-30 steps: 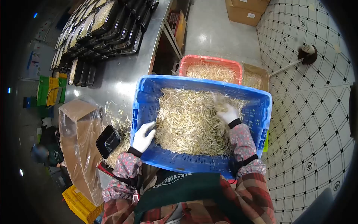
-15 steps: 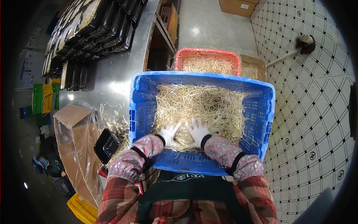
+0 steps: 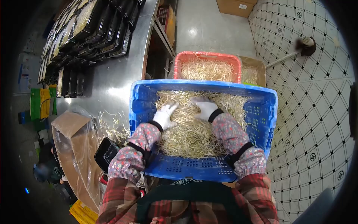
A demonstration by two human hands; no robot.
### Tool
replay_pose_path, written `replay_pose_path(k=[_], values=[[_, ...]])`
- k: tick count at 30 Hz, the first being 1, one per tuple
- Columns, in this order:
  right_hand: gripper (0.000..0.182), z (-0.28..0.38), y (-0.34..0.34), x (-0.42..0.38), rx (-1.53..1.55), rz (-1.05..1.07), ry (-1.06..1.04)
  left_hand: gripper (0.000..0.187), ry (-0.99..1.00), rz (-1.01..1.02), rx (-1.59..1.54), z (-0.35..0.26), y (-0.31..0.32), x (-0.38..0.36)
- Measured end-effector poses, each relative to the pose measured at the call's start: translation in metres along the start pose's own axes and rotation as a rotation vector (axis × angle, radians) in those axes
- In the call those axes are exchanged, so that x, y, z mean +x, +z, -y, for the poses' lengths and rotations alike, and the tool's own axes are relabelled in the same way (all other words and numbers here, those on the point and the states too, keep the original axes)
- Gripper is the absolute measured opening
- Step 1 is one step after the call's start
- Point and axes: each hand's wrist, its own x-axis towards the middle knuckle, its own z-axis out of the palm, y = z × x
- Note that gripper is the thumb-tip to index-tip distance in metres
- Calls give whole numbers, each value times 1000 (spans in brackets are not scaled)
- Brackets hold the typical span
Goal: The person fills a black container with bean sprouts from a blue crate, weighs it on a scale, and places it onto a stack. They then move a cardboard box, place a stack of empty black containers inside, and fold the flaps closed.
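A blue plastic crate stands right in front of me, holding a thick bed of pale bean sprouts. Both of my hands wear white gloves and reach into it. My left hand lies on the sprouts left of the middle, its fingers apart. Opposite it, my right hand rests on the sprouts toward the far side, fingers stretched out and their tips blurred. Loose sprouts lie between the two hands, and I see none gripped in either.
Beyond the crate are a red basket of sprouts and a cardboard box. On the left, a steel table bears stacked black trays, a plastic-lined carton and a black tray. Another person is at far left.
Both hands have moved from the crate's near side toward its far side. The sprouts now lie heaped nearer to me, and the crate sits slightly lower in view.
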Motion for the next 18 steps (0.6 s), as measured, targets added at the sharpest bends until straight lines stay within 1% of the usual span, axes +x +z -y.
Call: replay_pose_path(k=[1, 2, 3, 4, 5, 6, 7, 8, 9, 10, 11, 12, 13, 14, 15, 16, 17, 18], values=[[88, 11, -12, 7, -38, -3, 137, 106, -26, -75, -9, 8, 2, 10], [93, 9, -14, 16, -43, -44, 130, 113, -52, -149, -18, 14, 6, 15], [94, 17, -5, 17, -49, -53, 213, 113, -53, -144, -20, 15, 14, 14], [96, 31, 4, 14, -55, -61, 297, 115, -137, 25, -59, 12, 21, 8], [96, 46, 11, 8, -105, 68, 296, 118, -216, 194, -95, 9, 28, 1], [96, 58, 20, -4, -156, 197, 296, 114, -140, 213, -83, 14, 49, -15], [96, 60, 45, -23, -189, 153, 178, 103, -122, 225, -55, 2, 54, -34], [95, 61, 70, -44, -224, 110, 61, 97, -109, 347, 15, -8, 54, -52], [92, 65, 81, -69, -229, 133, -32, 96, -75, 431, 45, -10, 61, -71], [89, 65, 81, -89, -230, 155, -127, 94, -78, 564, 35, -24, 40, -79], [89, 61, 70, -93, -229, 160, -121, 91, -29, 552, -2, -14, 42, -81], [84, 54, 55, -92, -30, 157, -115, 88, 17, 542, -39, -3, 44, -86], [79, 43, 42, -89, 167, 152, -109, 88, -116, 639, -97, -9, 23, -73], [75, 18, 46, -78, 157, -54, -57, 89, -250, 731, -155, -13, -1, -52], [71, -7, 48, -62, 145, -262, -3, 85, -280, 563, -174, -8, -3, -39], [68, -12, 15, -45, 211, -97, 257, 82, -306, 393, -192, -3, -1, -27], [68, -8, -4, -34, 153, -56, 473, 79, -292, 162, -204, -7, 3, -16], [71, -17, 8, -23, -68, -307, 420, 76, -274, -66, -217, -13, 11, -7]])
